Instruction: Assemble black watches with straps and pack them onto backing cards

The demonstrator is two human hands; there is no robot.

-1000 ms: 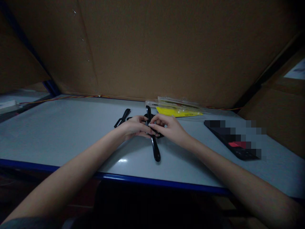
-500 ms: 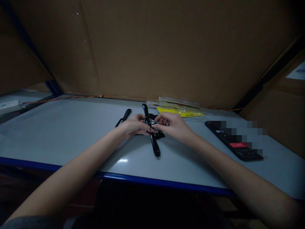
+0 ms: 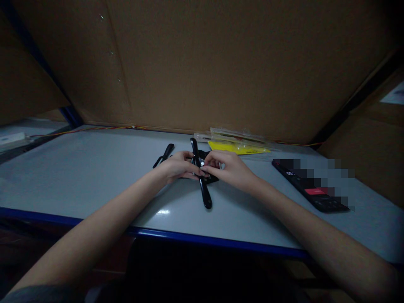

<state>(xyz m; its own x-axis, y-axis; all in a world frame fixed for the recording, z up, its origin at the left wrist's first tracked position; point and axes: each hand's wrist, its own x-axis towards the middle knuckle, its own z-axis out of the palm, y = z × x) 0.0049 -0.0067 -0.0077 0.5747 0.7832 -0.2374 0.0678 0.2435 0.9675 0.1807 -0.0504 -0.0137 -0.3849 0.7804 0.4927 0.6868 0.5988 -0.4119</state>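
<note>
Left hand (image 3: pixel 178 167) closed round the middle of a long glossy black plastic bar (image 3: pixel 205 195), fingers (image 3: pixel 196 171) wrapped on it at the crossing. Right hand (image 3: pixel 229 168) pinched in from the other side, fingertips (image 3: pixel 211 165) at a small silver fitting (image 3: pixel 202 163). Can't tell if they have hold of it; the fingers hide it.

Bar lies roughly front to back on a black flat piece (image 3: pixel 212 179), on the grey table top (image 3: pixel 78 176). Fine work, so wrists low and the bar flat look like the steadiest way.

Small forked black piece (image 3: pixel 163 155) just left of the left hand. Clear plastic packets (image 3: pixel 236 136) and a yellow card (image 3: pixel 236 147) behind. Black handheld device (image 3: pixel 303 179) to the right, partly blurred out. Open room to the left. Blue table edge (image 3: pixel 189 239) in front, well clear of the bar's near end.
</note>
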